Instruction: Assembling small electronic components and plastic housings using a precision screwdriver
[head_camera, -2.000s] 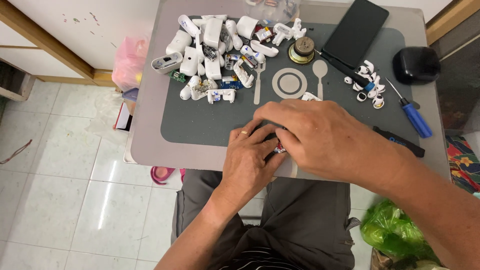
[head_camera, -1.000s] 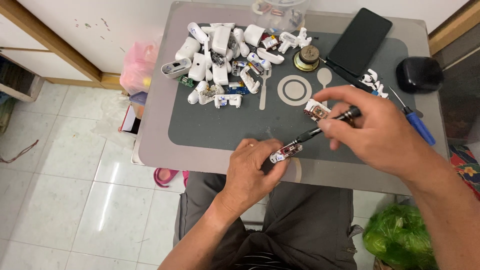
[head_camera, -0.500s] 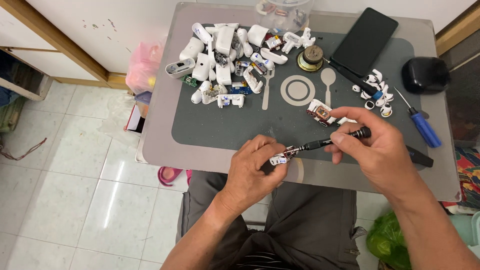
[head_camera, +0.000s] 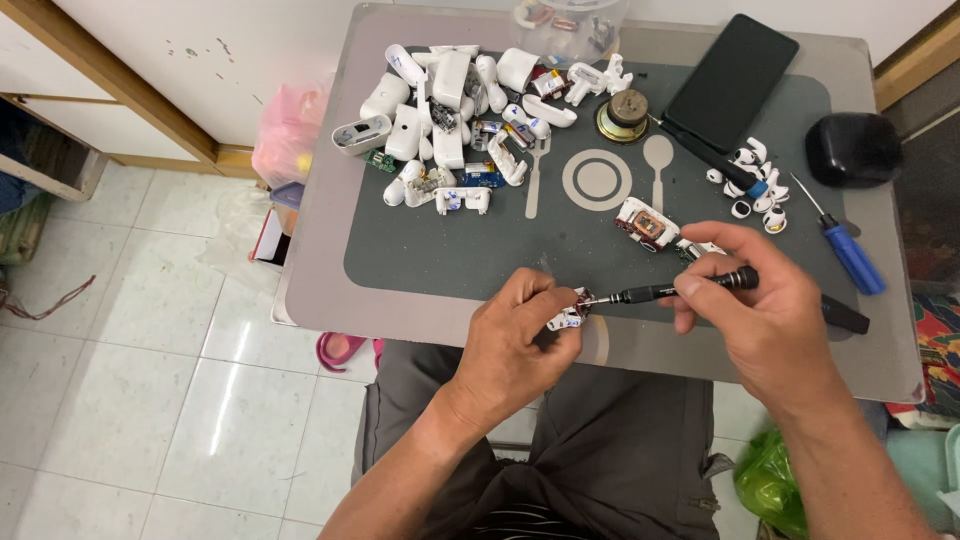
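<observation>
The left hand (head_camera: 520, 335) pinches a small white part (head_camera: 568, 312) with reddish insides between thumb and fingertips, just over the near edge of the grey mat (head_camera: 440, 250) on the worktop (head_camera: 320, 290). The right hand (head_camera: 765, 300) is closed around a slim black screwdriver (head_camera: 670, 290), whose tip meets the part, though whether it sits in a screw is too small to tell. An opened white casing (head_camera: 645, 225) lies just beyond the right hand, a heap of white shells (head_camera: 450, 120) sits at the far left of the mat, and a blue-handled screwdriver (head_camera: 845, 250) lies to the right.
</observation>
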